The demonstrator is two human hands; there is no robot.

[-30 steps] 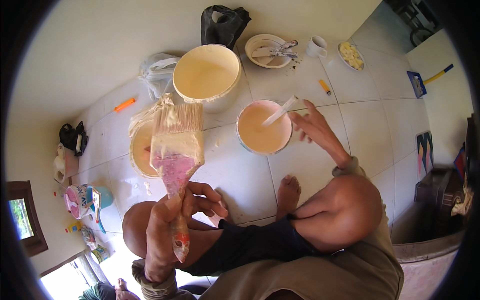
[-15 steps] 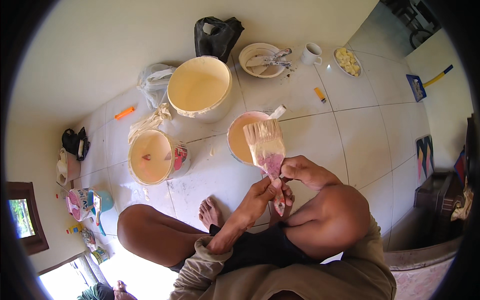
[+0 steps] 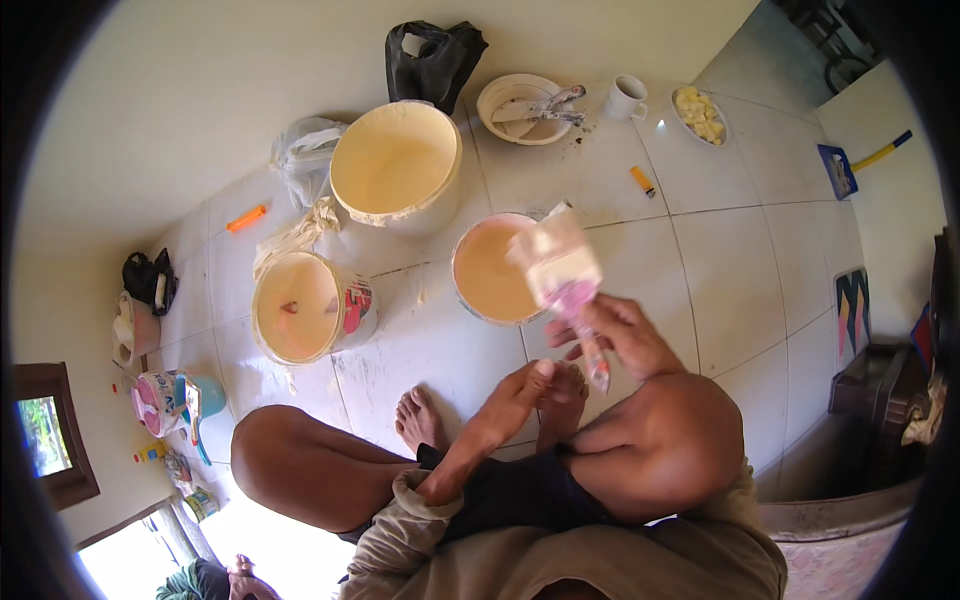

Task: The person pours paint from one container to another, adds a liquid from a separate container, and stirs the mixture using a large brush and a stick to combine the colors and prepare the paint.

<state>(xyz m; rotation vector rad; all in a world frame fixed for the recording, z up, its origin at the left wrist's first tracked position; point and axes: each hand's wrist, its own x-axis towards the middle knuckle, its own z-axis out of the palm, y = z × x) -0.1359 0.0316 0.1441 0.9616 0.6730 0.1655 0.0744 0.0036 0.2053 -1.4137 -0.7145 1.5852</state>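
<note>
A wide paintbrush (image 3: 566,262) with cream-coated bristles and a pinkish, paint-stained handle is held up in my right hand (image 3: 628,335), whose fingers are closed around the handle. The brush is blurred by motion. Just left of the handle's end, my left hand (image 3: 512,398) is apart from it, loosely bent and holding nothing visible; its fingers are partly hidden. Behind the brush stands a small tub (image 3: 497,275) of cream paint, its right rim partly covered by the bristles. A larger printed bucket (image 3: 300,308) with cream paint inside stands to the left.
A big cream-stained bucket (image 3: 398,165) stands further back, beside a black plastic bag (image 3: 435,65). A bowl (image 3: 520,108) with scrapers, a mug (image 3: 626,98), a plate (image 3: 700,115) of pale chunks and a lighter (image 3: 642,181) are on the tiles. My bare feet (image 3: 420,418) are close.
The paintbrush has left my left hand and moved right and up in my right hand, its bristles turning. My left hand stays low near my foot.
</note>
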